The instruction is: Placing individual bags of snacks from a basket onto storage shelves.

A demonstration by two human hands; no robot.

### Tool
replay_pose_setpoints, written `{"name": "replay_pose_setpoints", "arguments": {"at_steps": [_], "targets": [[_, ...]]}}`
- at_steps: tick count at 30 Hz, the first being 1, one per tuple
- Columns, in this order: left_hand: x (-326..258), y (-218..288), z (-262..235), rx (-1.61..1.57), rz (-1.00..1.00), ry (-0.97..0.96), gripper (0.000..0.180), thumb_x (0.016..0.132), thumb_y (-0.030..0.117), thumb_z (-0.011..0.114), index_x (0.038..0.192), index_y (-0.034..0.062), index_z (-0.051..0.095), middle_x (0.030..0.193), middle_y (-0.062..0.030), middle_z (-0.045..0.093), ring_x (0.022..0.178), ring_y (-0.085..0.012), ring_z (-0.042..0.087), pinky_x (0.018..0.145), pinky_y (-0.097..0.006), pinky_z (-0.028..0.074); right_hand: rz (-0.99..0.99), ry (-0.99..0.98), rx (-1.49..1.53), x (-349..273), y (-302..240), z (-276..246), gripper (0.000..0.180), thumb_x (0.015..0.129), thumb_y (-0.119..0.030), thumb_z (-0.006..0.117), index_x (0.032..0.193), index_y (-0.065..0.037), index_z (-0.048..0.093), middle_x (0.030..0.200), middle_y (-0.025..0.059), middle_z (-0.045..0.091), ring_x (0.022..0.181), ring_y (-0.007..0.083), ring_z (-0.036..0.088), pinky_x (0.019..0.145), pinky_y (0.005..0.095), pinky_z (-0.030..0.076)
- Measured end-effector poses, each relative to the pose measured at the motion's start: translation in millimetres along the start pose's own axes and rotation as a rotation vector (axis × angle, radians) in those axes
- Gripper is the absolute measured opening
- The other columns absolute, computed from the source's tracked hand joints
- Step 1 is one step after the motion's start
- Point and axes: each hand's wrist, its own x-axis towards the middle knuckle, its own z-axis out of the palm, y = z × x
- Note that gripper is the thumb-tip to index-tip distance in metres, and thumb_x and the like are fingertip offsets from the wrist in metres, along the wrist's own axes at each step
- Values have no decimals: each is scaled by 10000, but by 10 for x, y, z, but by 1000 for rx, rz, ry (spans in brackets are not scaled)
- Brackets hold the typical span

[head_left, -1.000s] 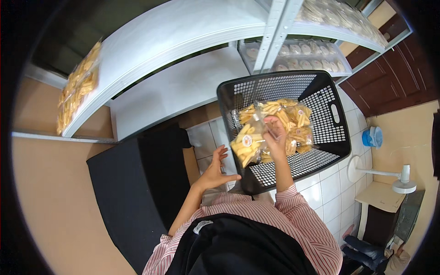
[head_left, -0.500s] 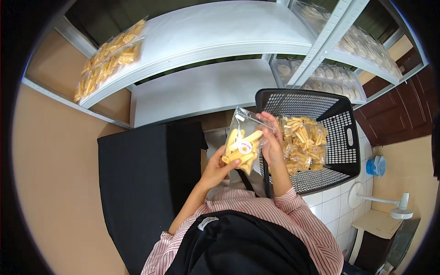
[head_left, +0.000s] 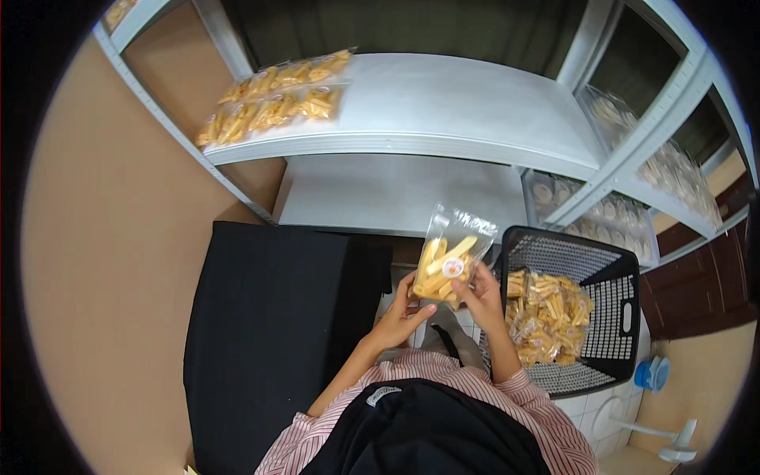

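A clear plastic bag of pale yellow snack sticks [head_left: 441, 261] is held up in front of me, with a round white and orange sticker on its face. My right hand [head_left: 484, 299] grips its lower right side, thumb on the front and fingers behind. At the lower left corner, my left hand [head_left: 398, 318] supports the bag with fingers partly hidden behind it; its thumb lies along the bottom edge. To the right stands a black plastic basket [head_left: 608, 317], beside my right hand. Several similar snack bags [head_left: 554, 313] are piled inside.
Ahead is a white metal shelf [head_left: 459, 103], with rows of filled snack bags [head_left: 277, 99] at its left end. A lower shelf [head_left: 396, 190] runs beneath. Trays of pale packaged goods [head_left: 594, 210] sit at the right. A black-draped surface [head_left: 269, 340] stands on my left.
My view has tilted up and swung left. The right hand has moved from the bag's upper right edge down to its lower right side. The left thumb has slid off the bag's front.
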Motion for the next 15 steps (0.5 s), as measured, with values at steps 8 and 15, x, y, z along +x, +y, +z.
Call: {"name": "replay_pose_setpoints", "arguments": {"at_steps": [8,15], "targets": [[-200,34,-545,215,94,465,550,787,88,550,1248,52,254,1222,-144,369,1053,-217,449,801,-316,424,-396,90,-175,1837,-839,438,393,789,-133,580,1104,57,439,989,107,545,851,143,556,689,245,457],[-291,-20,-828,515,227,933,394,759,42,557,1122,21,407,1071,-128,480,940,-209,503,711,-280,444,-259,271,-660,3863,-690,566,595,695,-386,636,1080,44,491,954,185,573,849,241,581,726,283,456]]}}
